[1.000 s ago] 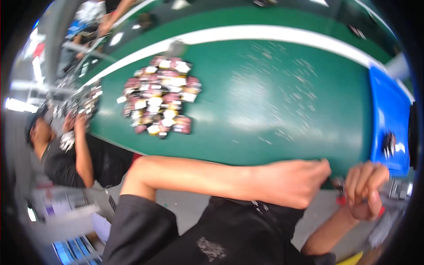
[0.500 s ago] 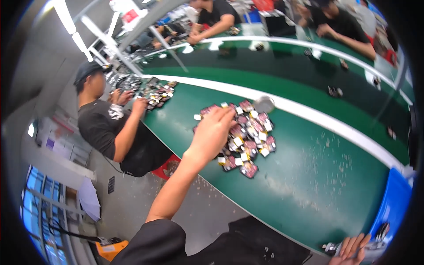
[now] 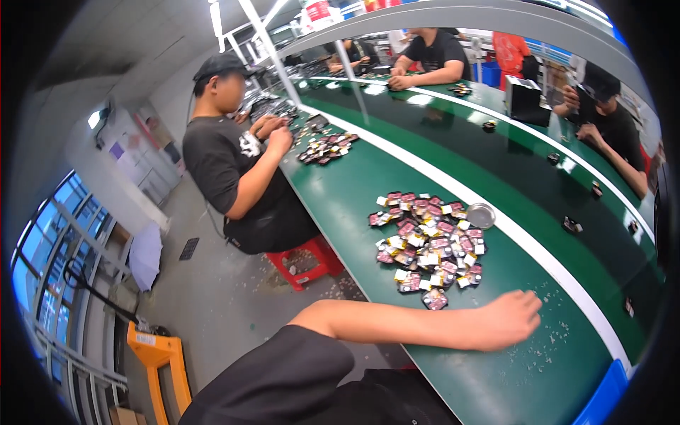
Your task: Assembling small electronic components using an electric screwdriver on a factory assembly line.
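My left hand (image 3: 508,321) is over the green bench top, with the forearm crossing in front of the pile. Its fingers are curled down and the back of the hand faces up, so whatever lies in them, if anything, is hidden. Just beyond the forearm spreads a pile of small black parts (image 3: 433,244) with reddish faces and white and yellow tabs. A round metal dish (image 3: 481,215) sits at the pile's far right edge. Close to my fingers, small pale scraps (image 3: 549,329) are scattered on the bench. My right hand is out of view.
A blue bin (image 3: 602,397) stands at the lower right. Beyond the white rail (image 3: 453,172), a dark green conveyor (image 3: 496,145) carries several small parts. At left, a co-worker (image 3: 237,163) handles another pile (image 3: 327,147). A red stool (image 3: 308,263) and a yellow pallet truck (image 3: 157,354) are on the floor.
My left hand has left the pile and moved right and nearer to me, its fingers now curled. My right hand, earlier at the lower right beside the blue bin, has gone out of view.
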Action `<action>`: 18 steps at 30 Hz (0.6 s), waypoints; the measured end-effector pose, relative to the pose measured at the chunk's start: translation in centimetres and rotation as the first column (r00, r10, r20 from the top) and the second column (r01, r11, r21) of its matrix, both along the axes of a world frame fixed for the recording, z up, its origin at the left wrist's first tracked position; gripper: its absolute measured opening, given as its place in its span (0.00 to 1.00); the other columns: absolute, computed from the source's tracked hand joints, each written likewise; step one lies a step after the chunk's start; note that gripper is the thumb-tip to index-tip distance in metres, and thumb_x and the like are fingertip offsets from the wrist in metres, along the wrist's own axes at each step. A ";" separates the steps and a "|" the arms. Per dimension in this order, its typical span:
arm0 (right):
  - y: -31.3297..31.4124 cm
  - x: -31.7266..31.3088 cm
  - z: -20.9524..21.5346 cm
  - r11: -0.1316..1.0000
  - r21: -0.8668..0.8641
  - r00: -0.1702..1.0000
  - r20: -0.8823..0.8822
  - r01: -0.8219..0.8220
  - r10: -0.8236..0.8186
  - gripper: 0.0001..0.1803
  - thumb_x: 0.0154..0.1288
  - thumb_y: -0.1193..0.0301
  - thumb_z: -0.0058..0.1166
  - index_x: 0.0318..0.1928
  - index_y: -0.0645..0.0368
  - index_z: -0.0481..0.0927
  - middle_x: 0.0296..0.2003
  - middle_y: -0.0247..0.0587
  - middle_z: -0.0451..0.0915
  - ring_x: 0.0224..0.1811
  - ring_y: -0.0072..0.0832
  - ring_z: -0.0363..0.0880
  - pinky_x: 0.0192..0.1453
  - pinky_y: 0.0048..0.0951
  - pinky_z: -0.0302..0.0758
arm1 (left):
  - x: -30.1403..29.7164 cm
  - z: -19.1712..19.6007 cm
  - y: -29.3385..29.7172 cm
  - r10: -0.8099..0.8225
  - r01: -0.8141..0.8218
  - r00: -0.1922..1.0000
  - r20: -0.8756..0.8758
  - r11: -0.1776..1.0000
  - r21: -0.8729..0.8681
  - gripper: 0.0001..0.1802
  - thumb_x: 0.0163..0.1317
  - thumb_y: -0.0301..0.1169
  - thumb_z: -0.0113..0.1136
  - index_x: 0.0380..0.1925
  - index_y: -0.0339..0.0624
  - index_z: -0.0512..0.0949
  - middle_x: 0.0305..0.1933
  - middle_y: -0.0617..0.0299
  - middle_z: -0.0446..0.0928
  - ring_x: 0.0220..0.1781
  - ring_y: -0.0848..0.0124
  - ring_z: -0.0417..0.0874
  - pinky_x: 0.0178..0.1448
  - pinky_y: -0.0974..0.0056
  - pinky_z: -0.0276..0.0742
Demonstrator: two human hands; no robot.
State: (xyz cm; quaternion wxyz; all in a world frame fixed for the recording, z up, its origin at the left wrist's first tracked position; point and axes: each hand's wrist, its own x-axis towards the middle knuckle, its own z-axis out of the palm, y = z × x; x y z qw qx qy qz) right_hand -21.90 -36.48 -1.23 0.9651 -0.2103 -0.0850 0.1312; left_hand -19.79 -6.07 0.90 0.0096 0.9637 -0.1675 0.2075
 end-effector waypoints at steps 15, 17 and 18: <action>-0.2 0.0 -0.4 1.000 0.021 1.000 -0.012 -0.013 0.013 0.10 0.65 0.69 0.49 0.40 0.64 0.73 0.20 0.32 0.60 0.20 0.22 0.58 0.29 0.25 0.59 | 1.6 -2.6 -2.6 -0.133 0.106 0.980 0.146 0.978 0.180 0.11 0.36 0.32 0.58 0.16 0.34 0.73 0.23 0.58 0.68 0.32 0.65 0.69 0.29 0.67 0.64; -0.3 -0.2 -0.2 1.000 0.021 1.000 -0.014 0.002 -0.002 0.10 0.65 0.69 0.49 0.40 0.64 0.73 0.20 0.32 0.60 0.20 0.21 0.58 0.29 0.25 0.59 | 1.4 -2.5 -2.3 -0.138 0.118 0.980 0.141 0.983 0.144 0.10 0.38 0.31 0.58 0.18 0.35 0.73 0.24 0.57 0.68 0.33 0.64 0.70 0.30 0.66 0.66; -0.2 -0.2 -0.1 1.000 0.025 1.000 -0.020 -0.001 0.001 0.10 0.65 0.70 0.50 0.40 0.64 0.73 0.20 0.32 0.60 0.20 0.21 0.58 0.29 0.25 0.59 | 1.4 -2.5 -2.2 -0.131 0.117 0.982 0.136 0.987 0.106 0.10 0.39 0.31 0.58 0.19 0.35 0.73 0.25 0.57 0.68 0.34 0.64 0.70 0.31 0.66 0.68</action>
